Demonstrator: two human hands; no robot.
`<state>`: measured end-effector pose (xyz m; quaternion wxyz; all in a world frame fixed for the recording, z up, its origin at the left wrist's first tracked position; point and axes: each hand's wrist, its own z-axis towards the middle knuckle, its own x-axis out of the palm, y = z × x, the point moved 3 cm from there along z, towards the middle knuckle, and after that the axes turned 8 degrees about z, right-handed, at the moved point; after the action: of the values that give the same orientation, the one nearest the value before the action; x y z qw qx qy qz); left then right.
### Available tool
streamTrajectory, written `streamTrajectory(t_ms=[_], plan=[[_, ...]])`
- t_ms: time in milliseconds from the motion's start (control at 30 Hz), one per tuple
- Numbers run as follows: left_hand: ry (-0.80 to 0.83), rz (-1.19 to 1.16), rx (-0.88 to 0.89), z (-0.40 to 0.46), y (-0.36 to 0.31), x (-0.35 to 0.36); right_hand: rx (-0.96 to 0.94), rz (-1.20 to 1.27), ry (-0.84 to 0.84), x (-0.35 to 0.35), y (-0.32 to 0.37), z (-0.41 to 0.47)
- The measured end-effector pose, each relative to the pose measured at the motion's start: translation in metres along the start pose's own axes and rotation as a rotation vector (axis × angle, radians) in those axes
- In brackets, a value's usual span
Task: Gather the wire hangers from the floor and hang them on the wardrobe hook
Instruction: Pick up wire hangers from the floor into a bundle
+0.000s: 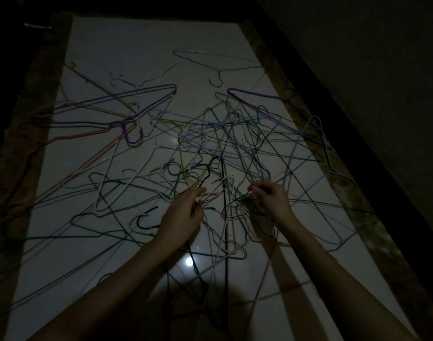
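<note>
**Mia:** Look at the hands first. The right hand [267, 195] has its fingers curled and is pinching some thin wires near the middle of the pile. The left hand [186, 212] is right beside it, a small gap between them. Its fingers reach into the wires, a bit bent. It is too dark for me to tell if it really holds one.

**Ben:** So where are the wire hangers [210, 143]?

**Mia:** All over the white floor [136, 45]. They lie in one big messy heap, green, blue, white and black ones, all crossing each other. A purple hanger [117, 104] lies off to the left. A pale hanger [218, 67] lies alone at the far end.

**Ben:** What could go wrong?

**Mia:** I think the hooks are caught in each other. If the hands pull up hard, a lot of hangers may come up in one clump. Then some could slip off and fall back down.

**Ben:** Could they bend?

**Mia:** Maybe. They look thin. A hard tug on a stuck one could bend it out of shape.

**Ben:** Anything else?

**Mia:** It is very dark. Some hangers lie over the brown edge [309, 134] on the right, by the dark wall [370, 70]. Those are hard to see, so they could get missed.

**Ben:** And the wardrobe hook?

**Mia:** I cannot see it here. None are hung yet, as far as I can tell.
</note>
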<state>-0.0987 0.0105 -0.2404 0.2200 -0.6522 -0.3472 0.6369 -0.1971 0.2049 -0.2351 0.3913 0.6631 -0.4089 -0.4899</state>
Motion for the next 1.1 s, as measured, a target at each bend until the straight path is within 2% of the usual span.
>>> streamTrajectory(t_ms=[267, 433, 533, 767, 833, 967, 1100], plan=[[0.008, -0.153, -0.037, 0.003, -0.007, 0.004, 0.139, 0.204, -0.064, -0.001, 0.009, -0.004], [0.012, -0.474, -0.134, 0.007, -0.023, -0.006, 0.136, 0.396, 0.01, 0.017, 0.036, -0.011], [-0.023, -0.679, -0.147, 0.007, -0.037, -0.019, 0.121, 0.421, 0.022, 0.025, 0.043, -0.011], [0.024, -0.923, -0.2, 0.008, -0.047, -0.029, 0.098, 0.507, 0.101, 0.061, 0.068, -0.024], [-0.016, -0.968, -0.238, 0.006, -0.048, -0.031, 0.072, 0.504, 0.147, 0.069, 0.069, -0.031], [-0.159, -0.989, -0.371, 0.003, -0.033, -0.035, -0.038, 0.32, 0.219, 0.072, 0.061, -0.043], [-0.212, -1.042, -0.374, 0.002, -0.022, -0.043, 0.0, 0.246, 0.143, 0.049, 0.035, -0.05]])
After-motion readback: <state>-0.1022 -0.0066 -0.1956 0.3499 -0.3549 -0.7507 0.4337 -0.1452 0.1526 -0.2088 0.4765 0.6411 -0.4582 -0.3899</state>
